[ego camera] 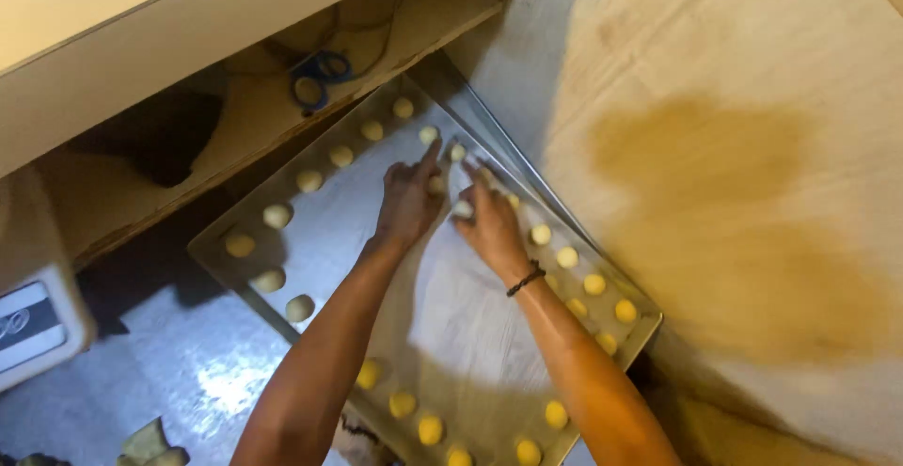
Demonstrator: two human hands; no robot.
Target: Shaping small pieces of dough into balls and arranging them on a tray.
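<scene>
Spanning the middle of the view, a metal baking tray (246, 268) lined with pale paper lies beside a wooden worktop (715, 146). Small yellow dough balls (594, 284) ring its edges. Both hands rest close together near the far rim: left hand (410, 201) fingers spread, right hand (489, 221) touching a dough ball (463, 209).

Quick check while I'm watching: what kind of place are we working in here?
Probably a bakery or kitchen prep area. A rectangular metal baking tray lined with white paper holds rows of small round yellow dough balls, beside a pale wooden worktop, and both hands, left hand and right hand, are on the tray.
</scene>
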